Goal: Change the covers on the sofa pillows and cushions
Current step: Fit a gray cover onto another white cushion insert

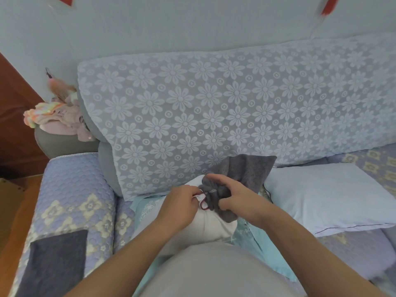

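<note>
A white pillow insert [211, 225] stands on the sofa seat just in front of me. A dark grey cover [242, 174] is bunched over its top right corner, its free end trailing up against the backrest. My left hand [182, 205] pinches the insert's white corner, where a red piped edge shows. My right hand [233, 197] grips the gathered grey cover beside it. The two hands are close together at the pillow's top.
A light blue pillow [330, 198] lies on the seat to the right. A teal patterned cloth [257, 239] lies under the insert. A folded grey cloth [56, 262] rests on the left armrest [75, 194]. Pink clothes [55, 117] are piled behind it. The floral backrest [214, 108] runs across the back.
</note>
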